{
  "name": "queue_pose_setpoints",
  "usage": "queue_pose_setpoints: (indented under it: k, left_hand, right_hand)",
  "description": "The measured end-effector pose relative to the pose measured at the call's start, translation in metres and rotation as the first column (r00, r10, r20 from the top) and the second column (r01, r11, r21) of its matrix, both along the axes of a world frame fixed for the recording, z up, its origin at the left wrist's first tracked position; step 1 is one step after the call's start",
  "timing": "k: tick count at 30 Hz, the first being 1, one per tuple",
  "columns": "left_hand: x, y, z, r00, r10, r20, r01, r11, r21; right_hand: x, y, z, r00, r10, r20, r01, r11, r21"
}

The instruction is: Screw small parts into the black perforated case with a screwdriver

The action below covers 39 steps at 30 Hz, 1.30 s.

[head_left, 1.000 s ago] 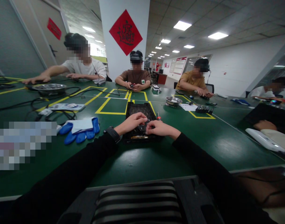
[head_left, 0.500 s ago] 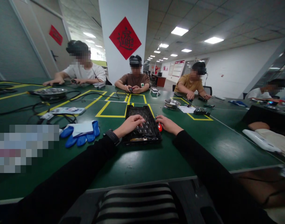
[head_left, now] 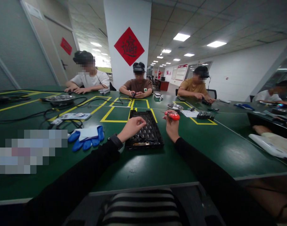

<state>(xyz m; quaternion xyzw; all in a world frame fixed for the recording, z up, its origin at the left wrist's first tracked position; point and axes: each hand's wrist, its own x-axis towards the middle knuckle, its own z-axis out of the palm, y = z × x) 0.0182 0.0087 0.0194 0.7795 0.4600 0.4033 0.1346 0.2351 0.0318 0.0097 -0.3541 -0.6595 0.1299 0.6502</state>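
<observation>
Red-handled screwdriver (head_left: 173, 116): just right of the black tray (head_left: 158, 131), its shaft pointing left, toward the tray's far end. Right hand (head_left: 172, 128) closed round it. Left hand (head_left: 132, 128) leans over the tray's left side, fingertips drawn toward the thumb (cannot tell whether anything is pinched there). Tray floor peppered with pale spots, too small to make out; yellowish strip (head_left: 141, 144) along the near end. Dark watch (head_left: 115, 141) on the left wrist, left of the tray. Blue-and-white gloves (head_left: 88, 134) farther left of the tray. Green table (head_left: 124, 172) beneath, yellow tape (head_left: 115, 121) beside the tray's far end. Metal bowl (head_left: 175, 107) beyond the tray, to its right. Person in a brown shirt (head_left: 138, 85) seated beyond the tray.
</observation>
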Motion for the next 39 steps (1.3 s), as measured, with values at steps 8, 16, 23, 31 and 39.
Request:
queue_pose_setpoints:
  k: [8, 16, 23, 31, 39]
  left_hand:
    - [0.001, -0.005, -0.009, 0.991, -0.134, -0.014, 0.133, 0.989, -0.057]
    - [0.001, -0.008, -0.006, 0.924, -0.37, -0.098, 0.361, 0.928, -0.097]
    - [0.001, -0.009, -0.006, 0.906, -0.352, -0.237, 0.354, 0.935, -0.035]
    - [0.002, -0.012, -0.005, 0.906, -0.4, -0.14, 0.391, 0.916, -0.088]
    - [0.001, -0.009, -0.009, 0.936, -0.343, -0.08, 0.337, 0.938, -0.074]
  right_hand:
    - [-0.032, -0.017, -0.001, 0.807, 0.3, -0.509, -0.447, 0.873, -0.196]
    - [-0.034, -0.022, -0.001, 0.77, 0.424, -0.477, -0.605, 0.722, -0.334]
    - [-0.032, -0.025, 0.0, 0.721, 0.499, -0.481, -0.676, 0.658, -0.331]
    - [-0.034, -0.028, 0.0, 0.751, 0.453, -0.48, -0.639, 0.684, -0.353]
    - [-0.002, 0.006, -0.006, 0.999, -0.015, 0.035, 0.029, 0.882, -0.47]
